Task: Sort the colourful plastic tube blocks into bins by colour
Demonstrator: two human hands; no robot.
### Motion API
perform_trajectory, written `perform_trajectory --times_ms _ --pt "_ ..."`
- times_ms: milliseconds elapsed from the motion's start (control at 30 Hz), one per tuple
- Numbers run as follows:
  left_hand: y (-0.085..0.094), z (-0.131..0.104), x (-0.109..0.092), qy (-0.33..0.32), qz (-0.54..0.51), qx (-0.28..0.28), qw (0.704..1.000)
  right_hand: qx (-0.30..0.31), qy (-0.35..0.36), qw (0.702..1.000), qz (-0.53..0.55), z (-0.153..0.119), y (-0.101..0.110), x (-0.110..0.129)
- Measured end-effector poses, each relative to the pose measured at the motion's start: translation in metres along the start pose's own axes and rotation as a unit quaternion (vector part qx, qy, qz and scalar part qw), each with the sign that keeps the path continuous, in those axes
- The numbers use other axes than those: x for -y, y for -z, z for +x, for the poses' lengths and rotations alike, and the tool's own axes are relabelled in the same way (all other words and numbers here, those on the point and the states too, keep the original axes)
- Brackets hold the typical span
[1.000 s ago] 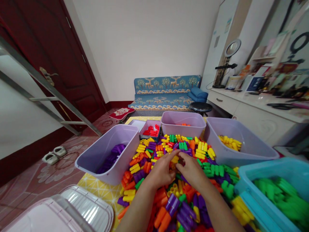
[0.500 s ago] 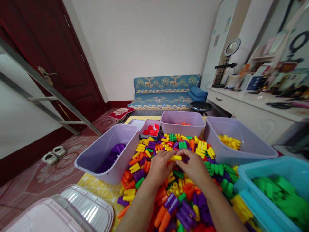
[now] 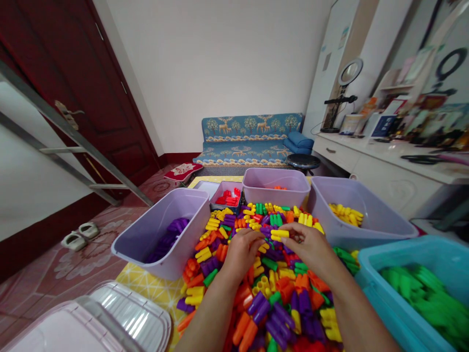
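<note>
My right hand (image 3: pixel 309 242) is closed in a pinch on a yellow plastic building block (image 3: pixel 280 234) with rounded, bullet-like prongs, held just above the pile. To its left, my left hand (image 3: pixel 244 249) hovers low over the pile with curled fingers. Another yellow block (image 3: pixel 263 248) shows at its fingertips; whether the fingers grip it or it lies beneath them, I cannot tell. Under both hands spreads a heap of purple, orange, green, yellow and red blocks (image 3: pixel 271 283).
Around the heap stand a lilac bin (image 3: pixel 200 254) with purple blocks, a lilac bin (image 3: pixel 276 198) with orange ones, a lilac bin (image 3: pixel 388 215) with yellow ones and a turquoise bin (image 3: pixel 377 278) with green ones. A small box (image 3: pixel 216 203) holds red blocks. Clear lids (image 3: pixel 135 313) lie front left.
My hands were together at a yellow block and have moved apart. The right hand has shifted right and slightly up, carrying a yellow block; the left has stayed nearly in place.
</note>
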State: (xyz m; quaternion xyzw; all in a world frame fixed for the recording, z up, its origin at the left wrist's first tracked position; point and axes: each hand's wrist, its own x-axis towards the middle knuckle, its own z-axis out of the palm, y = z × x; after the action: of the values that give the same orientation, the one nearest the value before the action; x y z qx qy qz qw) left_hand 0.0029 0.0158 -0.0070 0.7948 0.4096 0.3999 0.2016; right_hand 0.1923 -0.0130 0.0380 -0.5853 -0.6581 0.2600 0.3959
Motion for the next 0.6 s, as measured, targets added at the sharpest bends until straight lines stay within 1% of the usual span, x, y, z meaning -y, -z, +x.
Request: perform_trajectory --times_ms 100,133,167,200,233,267,300,333,367,400,433,500,567,600 --pt "-0.001 0.001 0.002 0.017 -0.049 -0.036 0.998 0.017 -0.007 1.000 0.012 0.000 0.001 -0.002" --pt "-0.001 0.001 0.001 0.020 -0.055 -0.041 0.997 0.017 -0.017 0.999 0.034 0.000 0.002 -0.004" --pt "0.000 0.001 0.001 0.022 -0.058 -0.043 0.997 -0.002 -0.030 0.997 0.071 0.001 0.003 -0.005" --pt "0.000 0.002 0.000 0.021 -0.060 -0.041 0.997 -0.046 -0.043 0.990 0.127 0.002 0.005 -0.006" --pt "0.001 0.002 0.000 0.016 -0.061 -0.039 0.997 -0.112 -0.050 0.973 0.197 0.004 0.007 -0.007" --pt "0.001 0.002 -0.002 0.009 -0.064 -0.038 0.997 -0.181 -0.049 0.944 0.273 0.005 0.009 -0.007" --pt "0.002 0.002 -0.003 0.001 -0.067 -0.038 0.997 -0.240 -0.044 0.907 0.343 0.007 0.011 -0.006" --pt "0.002 0.002 -0.004 -0.008 -0.070 -0.039 0.997 -0.278 -0.038 0.874 0.397 0.008 0.012 -0.005" --pt "0.002 0.002 -0.005 -0.014 -0.072 -0.041 0.996 -0.293 -0.038 0.853 0.430 0.009 0.013 -0.005" --pt "0.002 0.002 -0.006 -0.018 -0.074 -0.042 0.996 -0.288 -0.046 0.850 0.438 0.009 0.013 -0.005" --pt "0.002 0.002 -0.006 -0.021 -0.074 -0.040 0.996 -0.270 -0.060 0.864 0.420 0.009 0.011 -0.006" --pt "0.003 0.001 -0.007 -0.028 -0.065 -0.028 0.997 -0.215 -0.074 0.920 0.319 0.009 0.005 -0.011" --pt "0.004 0.001 -0.008 -0.037 -0.044 -0.010 0.998 -0.136 -0.051 0.974 0.175 0.009 -0.006 -0.021" --pt "0.004 0.000 -0.007 -0.039 -0.030 -0.003 0.999 -0.100 -0.031 0.989 0.105 0.009 -0.012 -0.026"
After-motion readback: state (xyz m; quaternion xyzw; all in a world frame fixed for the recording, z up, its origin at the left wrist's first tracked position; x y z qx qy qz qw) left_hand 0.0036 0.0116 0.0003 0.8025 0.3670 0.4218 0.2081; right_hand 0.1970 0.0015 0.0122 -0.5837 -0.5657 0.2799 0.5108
